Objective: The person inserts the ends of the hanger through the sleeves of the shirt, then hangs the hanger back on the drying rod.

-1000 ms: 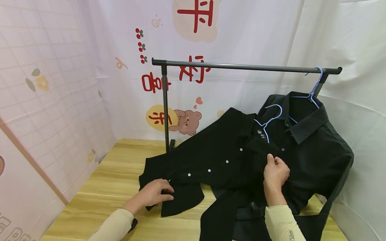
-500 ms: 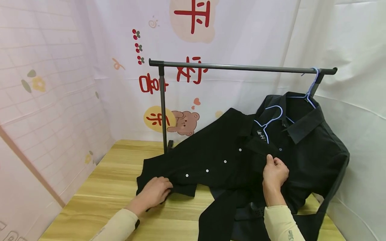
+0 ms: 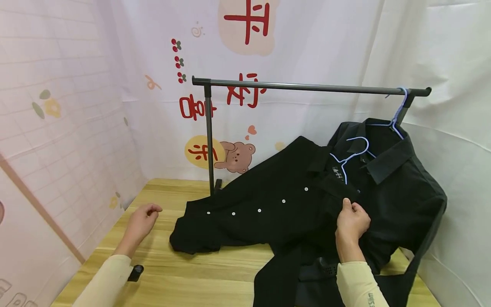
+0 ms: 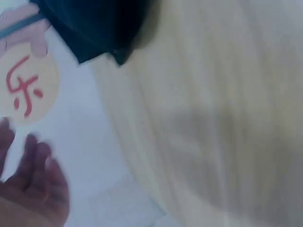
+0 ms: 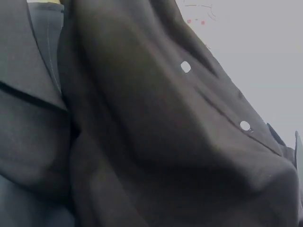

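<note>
A black shirt [image 3: 249, 226] with white buttons lies sideways across the table, its hem toward the left. From its collar sticks the hook of a light blue hanger [image 3: 346, 160]; the rest of that hanger is hidden in the cloth. My right hand [image 3: 353, 219] pinches the shirt just below the collar. In the right wrist view, dark cloth with two white buttons [image 5: 186, 66] fills most of the picture. My left hand [image 3: 142, 219] is off the shirt, left of its hem, with fingers loosely bent and nothing held. The left wrist view shows its fingers [image 4: 40, 163] apart from the thumb.
A dark metal clothes rack [image 3: 307, 87] stands behind the shirt. A second black shirt [image 3: 406, 192] hangs at its right end on a light blue hanger [image 3: 399, 108]. The wooden table [image 3: 180, 281] meets printed white curtains [image 3: 161, 136] at the back and sides.
My left hand has let go of the shirt's hem and moved left and back. The hem flap is now folded in, and more buttons show. My right hand keeps its hold, and the hanger hook has shifted slightly right.
</note>
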{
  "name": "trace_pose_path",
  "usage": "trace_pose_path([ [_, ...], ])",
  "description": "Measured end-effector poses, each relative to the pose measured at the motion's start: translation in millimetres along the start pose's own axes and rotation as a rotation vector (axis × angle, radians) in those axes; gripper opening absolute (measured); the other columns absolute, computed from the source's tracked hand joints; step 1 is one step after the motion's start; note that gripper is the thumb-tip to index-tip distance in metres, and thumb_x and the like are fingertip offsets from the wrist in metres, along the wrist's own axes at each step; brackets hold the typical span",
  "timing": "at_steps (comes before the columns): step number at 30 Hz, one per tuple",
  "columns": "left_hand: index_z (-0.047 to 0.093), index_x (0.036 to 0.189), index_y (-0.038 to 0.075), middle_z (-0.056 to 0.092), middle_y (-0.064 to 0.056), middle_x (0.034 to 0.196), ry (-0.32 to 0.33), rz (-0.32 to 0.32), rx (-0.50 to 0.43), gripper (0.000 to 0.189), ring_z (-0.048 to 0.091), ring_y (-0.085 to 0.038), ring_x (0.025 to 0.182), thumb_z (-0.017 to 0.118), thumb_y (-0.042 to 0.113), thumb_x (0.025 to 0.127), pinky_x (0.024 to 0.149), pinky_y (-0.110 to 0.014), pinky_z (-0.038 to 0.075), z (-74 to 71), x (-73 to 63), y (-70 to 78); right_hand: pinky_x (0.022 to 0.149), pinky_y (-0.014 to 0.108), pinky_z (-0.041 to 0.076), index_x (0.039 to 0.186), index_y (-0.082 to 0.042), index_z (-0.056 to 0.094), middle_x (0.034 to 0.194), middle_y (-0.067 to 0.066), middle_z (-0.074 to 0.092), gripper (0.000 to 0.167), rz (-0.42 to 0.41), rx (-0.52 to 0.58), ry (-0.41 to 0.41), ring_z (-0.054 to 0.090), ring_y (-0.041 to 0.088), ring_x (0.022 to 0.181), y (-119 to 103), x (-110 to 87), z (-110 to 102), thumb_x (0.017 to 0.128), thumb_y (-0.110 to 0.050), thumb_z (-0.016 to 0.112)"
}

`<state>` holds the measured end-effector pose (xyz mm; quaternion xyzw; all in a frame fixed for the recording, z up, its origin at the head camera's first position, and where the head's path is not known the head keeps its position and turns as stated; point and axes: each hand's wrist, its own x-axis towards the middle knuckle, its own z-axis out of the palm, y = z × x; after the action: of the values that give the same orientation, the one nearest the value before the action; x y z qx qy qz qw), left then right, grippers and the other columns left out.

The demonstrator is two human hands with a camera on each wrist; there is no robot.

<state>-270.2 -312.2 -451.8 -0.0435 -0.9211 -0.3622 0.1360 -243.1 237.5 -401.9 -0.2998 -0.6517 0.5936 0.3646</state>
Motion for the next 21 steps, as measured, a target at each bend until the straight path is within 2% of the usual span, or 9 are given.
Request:
trace_pose_path([
  [3, 0.068, 0.105, 0.0, 0.067, -0.013, 0.096, -0.2, -0.059, 0.066, 0.034, 0.059, -0.026, 0.081, 0.055, 0.031, 0.102, 0.071, -0.043, 0.048, 16.6, -7.2, 3.1, 0.049, 0.028, 0.028, 0.053, -0.013, 0.046, 0.056, -0.004, 0.032, 0.05, 0.009, -0.014, -0.007, 0.036, 0.015, 0.055, 2.5, -0.4, -0.3, 0.098, -0.027, 0.064],
  [6, 0.069, 0.094, 0.002, 0.063, -0.007, 0.084, -0.407, -0.123, 0.21, 0.056, 0.056, -0.021, 0.074, 0.058, 0.057, 0.094, 0.069, -0.042, 0.048, 31.0, -17.3, 12.2, 0.05, 0.028, 0.029, 0.053, -0.013, 0.047, 0.056, -0.004, 0.033, 0.049, 0.014, -0.012, -0.018, 0.037, 0.016, 0.057, 3.5, -1.3, -0.8, 0.097, -0.027, 0.064],
  [7, 0.068, 0.09, 0.002, 0.062, -0.006, 0.081, -0.458, -0.135, 0.249, 0.059, 0.054, -0.021, 0.071, 0.061, 0.061, 0.09, 0.068, -0.041, 0.048, 35.3, -20.9, 15.8, 0.05, 0.028, 0.029, 0.053, -0.013, 0.048, 0.056, -0.004, 0.033, 0.049, 0.012, -0.01, -0.017, 0.037, 0.016, 0.056, 3.8, -1.2, -1.0, 0.097, -0.027, 0.065],
  [9, 0.065, 0.084, 0.003, 0.057, -0.005, 0.074, -0.508, -0.124, 0.284, 0.055, 0.052, -0.02, 0.066, 0.067, 0.058, 0.087, 0.064, -0.039, 0.046, 43.8, -26.4, 22.5, 0.05, 0.028, 0.029, 0.053, -0.012, 0.048, 0.055, -0.005, 0.033, 0.049, 0.008, -0.004, -0.015, 0.037, 0.016, 0.057, 3.9, -1.3, -1.2, 0.097, -0.027, 0.065],
  [11, 0.062, 0.079, 0.004, 0.054, -0.003, 0.07, -0.492, -0.088, 0.26, 0.043, 0.049, -0.018, 0.062, 0.074, 0.045, 0.087, 0.06, -0.035, 0.043, 52.5, -30.9, 27.8, 0.051, 0.028, 0.029, 0.053, -0.013, 0.049, 0.056, -0.005, 0.033, 0.049, 0.014, 0.001, -0.017, 0.037, 0.016, 0.057, 3.9, -1.5, -1.5, 0.097, -0.027, 0.065],
  [13, 0.056, 0.071, 0.006, 0.047, -0.001, 0.062, -0.435, -0.042, 0.196, 0.034, 0.043, -0.016, 0.055, 0.078, 0.028, 0.086, 0.054, -0.031, 0.037, 61.2, -33.3, 31.1, 0.051, 0.028, 0.03, 0.054, -0.013, 0.049, 0.056, -0.004, 0.034, 0.049, 0.019, -0.003, -0.016, 0.038, 0.016, 0.058, 4.0, -1.2, -1.0, 0.097, -0.028, 0.065],
  [16, 0.051, 0.069, 0.008, 0.042, 0.0, 0.062, -0.366, -0.002, 0.126, 0.03, 0.04, -0.015, 0.055, 0.072, 0.014, 0.09, 0.054, -0.03, 0.034, 70.6, -32.5, 33.7, 0.05, 0.028, 0.03, 0.055, -0.013, 0.049, 0.057, -0.004, 0.034, 0.048, 0.028, -0.009, -0.02, 0.038, 0.016, 0.058, 4.6, -0.3, -0.2, 0.097, -0.029, 0.064],
  [19, 0.051, 0.078, 0.004, 0.045, -0.007, 0.07, -0.311, -0.036, 0.025, 0.022, 0.045, -0.021, 0.064, 0.058, 0.01, 0.098, 0.061, -0.034, 0.037, 72.3, -23.7, 35.8, 0.05, 0.028, 0.03, 0.055, -0.013, 0.049, 0.058, -0.003, 0.034, 0.048, 0.034, -0.011, -0.021, 0.038, 0.016, 0.058, 4.8, 0.4, 0.5, 0.098, -0.03, 0.064],
  [21, 0.058, 0.093, -0.002, 0.057, -0.016, 0.084, -0.238, -0.086, -0.07, 0.02, 0.054, -0.027, 0.078, 0.05, 0.013, 0.102, 0.07, -0.037, 0.043, 67.7, -15.7, 37.8, 0.05, 0.028, 0.03, 0.055, -0.013, 0.049, 0.057, -0.003, 0.033, 0.048, 0.038, -0.005, -0.02, 0.038, 0.016, 0.058, 4.5, 0.5, 0.4, 0.098, -0.029, 0.064],
])
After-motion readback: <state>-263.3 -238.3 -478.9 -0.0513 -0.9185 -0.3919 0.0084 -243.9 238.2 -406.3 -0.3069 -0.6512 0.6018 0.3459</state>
